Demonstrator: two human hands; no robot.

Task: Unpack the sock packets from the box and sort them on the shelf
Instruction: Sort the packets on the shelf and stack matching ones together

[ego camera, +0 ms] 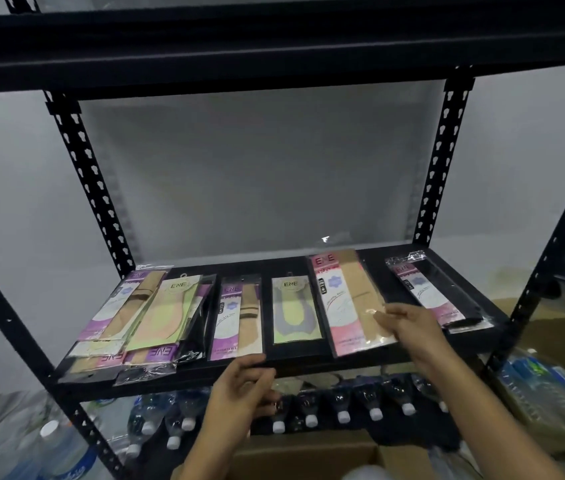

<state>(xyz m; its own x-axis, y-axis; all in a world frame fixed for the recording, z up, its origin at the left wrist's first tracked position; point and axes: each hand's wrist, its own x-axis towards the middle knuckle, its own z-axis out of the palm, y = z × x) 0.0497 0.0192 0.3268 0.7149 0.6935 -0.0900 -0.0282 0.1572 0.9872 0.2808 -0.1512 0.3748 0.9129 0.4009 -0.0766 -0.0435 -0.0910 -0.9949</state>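
Several sock packets lie in a row on the black metal shelf (391,356). A loose pile of purple, green and beige packets (142,317) covers its left end. To the right lie a purple packet (236,317), a green-and-grey packet (294,313), a pink packet with beige socks (346,303) and a black packet with a purple card (436,292). My right hand (409,325) pinches the pink packet's lower right edge. My left hand (243,386) grips the shelf's front edge just below the purple packet. The open cardboard box (308,457) sits below my arms, its inside hidden.
Black perforated uprights (83,174) (443,157) frame the shelf, and another shelf board (274,46) runs overhead. Water bottles with white caps (343,407) lie on the level below. More bottles stand at the lower left (49,441), and a carton of bottles (547,386) at the right.
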